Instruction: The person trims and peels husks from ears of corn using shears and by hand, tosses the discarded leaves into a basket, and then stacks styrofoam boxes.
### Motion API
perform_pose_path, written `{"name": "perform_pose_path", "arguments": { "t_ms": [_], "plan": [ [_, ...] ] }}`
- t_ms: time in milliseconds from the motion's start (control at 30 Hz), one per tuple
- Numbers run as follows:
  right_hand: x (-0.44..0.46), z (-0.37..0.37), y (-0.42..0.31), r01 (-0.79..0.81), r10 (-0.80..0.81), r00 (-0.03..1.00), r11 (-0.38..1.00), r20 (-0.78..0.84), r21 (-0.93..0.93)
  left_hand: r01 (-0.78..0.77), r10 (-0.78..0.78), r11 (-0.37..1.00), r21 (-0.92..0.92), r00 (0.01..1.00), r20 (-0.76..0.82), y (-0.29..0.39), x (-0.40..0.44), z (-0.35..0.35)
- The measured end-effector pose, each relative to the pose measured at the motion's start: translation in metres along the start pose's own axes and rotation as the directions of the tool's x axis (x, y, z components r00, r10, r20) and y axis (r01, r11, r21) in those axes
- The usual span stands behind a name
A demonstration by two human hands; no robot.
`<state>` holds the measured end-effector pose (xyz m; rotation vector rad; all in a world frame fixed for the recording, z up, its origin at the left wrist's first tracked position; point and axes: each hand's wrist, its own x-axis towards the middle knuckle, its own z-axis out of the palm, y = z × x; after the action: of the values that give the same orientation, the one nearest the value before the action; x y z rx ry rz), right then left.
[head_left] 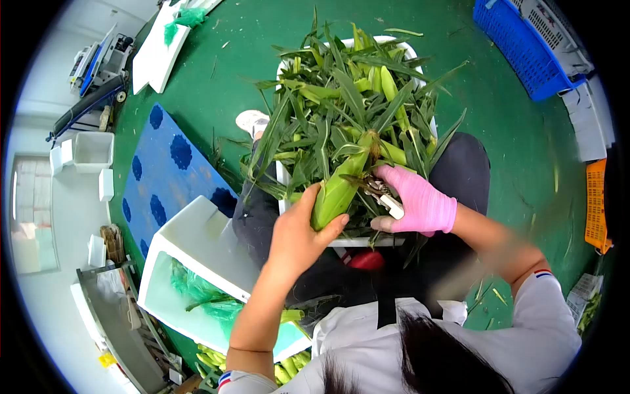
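Observation:
My bare left hand (295,236) is wrapped around the lower end of an ear of corn (336,189) in its green husk, tilted with its brown silk tip pointing away from me. My right hand (420,202), in a pink glove, is closed on pruning shears (392,206) with a pale handle. Their dark blades reach the right side of the ear near its upper half; whether they are cutting into it I cannot make out. Below and beyond both hands, a white tub (283,176) is heaped with green corn husks and leaves (348,98).
At my left stands a white foam box (190,230) with a green plastic bag (205,289) inside. Several ears lie behind it (289,369). A blue board (180,190) with dark patches lies on the green floor. Blue (525,56) and orange crates (596,205) stand right.

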<state>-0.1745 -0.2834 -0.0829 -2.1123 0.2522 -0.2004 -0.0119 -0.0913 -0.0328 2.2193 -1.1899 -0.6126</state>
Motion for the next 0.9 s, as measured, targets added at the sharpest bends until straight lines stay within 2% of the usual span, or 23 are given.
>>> {"name": "perform_pose_path", "arguments": {
  "t_ms": [33,100,133,167,233,267,300,333,367,400,500,567,600,633,667,700,733,767,800,833,867,900],
  "plan": [
    [-0.001,0.000,-0.003,-0.078,0.075,0.996,0.996,0.056,0.042,0.026,-0.028,0.999,0.034,0.999,0.045,0.000,0.002,-0.007],
    [0.000,-0.002,-0.012,-0.229,0.208,0.963,0.967,0.174,0.110,0.085,-0.082,0.996,-0.016,0.989,0.127,-0.003,0.006,-0.017],
    [0.000,-0.001,-0.019,-0.183,0.153,0.979,0.953,0.138,0.243,0.097,-0.087,0.993,-0.062,0.984,0.154,-0.005,0.007,-0.020],
    [-0.006,-0.009,-0.032,-0.463,0.380,0.880,0.822,0.285,0.332,0.110,-0.090,0.988,-0.105,0.979,0.181,-0.008,0.007,-0.022],
    [-0.020,0.002,-0.028,-0.472,0.361,0.880,0.599,0.308,0.647,0.107,-0.074,0.981,-0.159,0.977,0.197,-0.016,0.005,-0.026],
    [-0.026,0.000,-0.031,-0.517,0.404,0.855,0.619,0.325,0.592,0.089,-0.056,0.981,-0.173,0.981,0.188,-0.024,0.002,-0.025],
    [-0.030,0.000,-0.030,-0.531,0.360,0.847,0.598,0.391,0.600,0.069,-0.035,0.980,-0.189,0.983,0.180,-0.028,0.002,-0.025],
    [-0.032,0.000,-0.032,-0.520,0.296,0.852,0.582,0.432,0.625,-0.149,0.158,0.986,-0.074,0.978,0.136,-0.029,0.003,-0.029],
    [-0.034,0.001,-0.034,-0.513,0.233,0.851,0.563,0.471,0.648,-0.194,0.205,0.978,-0.078,0.963,0.177,-0.029,0.004,-0.032],
    [-0.038,0.007,-0.020,-0.462,0.135,0.846,0.668,0.516,0.584,-0.240,0.253,0.967,-0.087,0.943,0.217,-0.028,0.007,-0.034],
    [-0.018,-0.017,-0.051,-0.560,0.174,0.723,0.714,0.669,0.420,-0.335,0.355,0.935,-0.119,0.859,0.369,-0.028,0.014,-0.032],
    [-0.013,-0.019,-0.059,-0.436,0.160,0.815,0.802,0.556,0.408,-0.417,0.419,0.901,-0.119,0.770,0.481,-0.027,0.018,-0.030],
    [-0.012,-0.018,-0.059,-0.480,0.218,0.804,0.787,0.554,0.388,-0.380,0.391,0.916,-0.129,0.773,0.499,-0.026,0.018,-0.032],
    [-0.010,-0.015,-0.057,-0.519,0.271,0.790,0.772,0.550,0.366,-0.336,0.377,0.926,-0.172,0.816,0.439,-0.027,0.020,-0.032],
    [-0.023,0.009,-0.036,-0.449,0.277,0.888,0.698,0.368,0.558,-0.294,0.356,0.931,-0.214,0.857,0.373,-0.028,0.021,-0.034],
    [-0.026,0.013,-0.035,-0.421,0.300,0.907,0.584,0.297,0.695,-0.252,0.325,0.933,-0.255,0.895,0.305,-0.031,0.021,-0.036],
    [-0.029,0.011,-0.040,-0.468,0.359,0.877,0.496,0.318,0.732,-0.258,0.331,0.890,-0.377,0.933,0.144,-0.046,0.023,-0.033],
    [-0.033,0.009,-0.045,-0.508,0.413,0.844,0.404,0.344,0.761,-0.307,0.324,0.858,-0.413,0.946,-0.031,-0.056,0.024,-0.033],
    [-0.043,0.027,-0.033,-0.402,0.340,0.895,0.337,0.288,0.852,-0.283,0.215,0.784,-0.552,0.959,-0.186,-0.063,0.021,-0.029],
    [-0.046,0.026,-0.044,-0.419,0.349,0.885,0.307,0.308,0.855,-0.288,0.082,0.681,-0.674,0.944,-0.320,-0.064,0.018,-0.024],
    [-0.051,0.038,-0.048,-0.371,0.338,0.902,0.292,0.268,0.881,-0.251,-0.090,0.459,-0.852,0.941,-0.326,-0.056,0.010,-0.019],
    [-0.056,0.050,-0.052,-0.320,0.332,0.917,0.276,0.222,0.906,-0.295,-0.180,0.386,-0.874,0.905,-0.385,-0.051,0.007,-0.017]
  ]
}}
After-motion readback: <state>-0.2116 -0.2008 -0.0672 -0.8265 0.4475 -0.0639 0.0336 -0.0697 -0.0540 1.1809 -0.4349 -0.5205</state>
